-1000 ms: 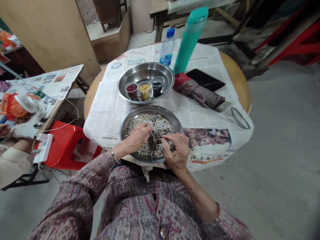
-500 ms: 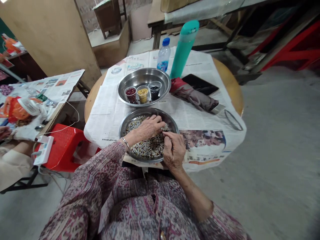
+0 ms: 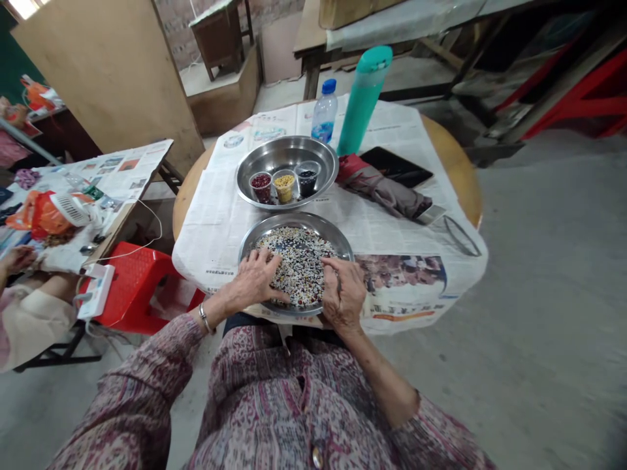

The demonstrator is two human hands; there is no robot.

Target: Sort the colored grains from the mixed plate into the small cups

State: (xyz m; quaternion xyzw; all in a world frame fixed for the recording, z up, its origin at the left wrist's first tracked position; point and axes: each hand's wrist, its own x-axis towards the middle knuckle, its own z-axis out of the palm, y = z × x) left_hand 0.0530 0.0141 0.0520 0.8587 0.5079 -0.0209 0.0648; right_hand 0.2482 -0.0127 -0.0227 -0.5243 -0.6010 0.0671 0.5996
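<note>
A round metal basin (image 3: 248, 244) in front of me holds a layer of mixed white, dark, yellow and reddish grains (image 3: 301, 261). My left hand (image 3: 258, 277) lies at its left side with the fingers spread, the thumb reaching over the grains. It wears a metal bracelet on the wrist. At the right rim, my right hand (image 3: 344, 294) is closed around the basin's edge with curled fingers. Behind stands a second metal basin (image 3: 284, 149) holding three clear cups: one of red beans (image 3: 261, 186), one of yellow beans (image 3: 284, 185) and one of black beans (image 3: 307, 181).
Newspaper (image 3: 206, 215) covers the round table. Toward its back stand a water bottle (image 3: 324, 114) and a teal bottle (image 3: 363, 101). A folded umbrella (image 3: 385, 188) and a dark tablet (image 3: 396, 167) lie right. Beside the table at left are a red stool (image 3: 130, 287) and a power strip (image 3: 98, 290).
My left hand has moved from over the grains to the basin's left side, with its fingers spreading. My right hand stays at the right rim. The view has shifted slightly.
</note>
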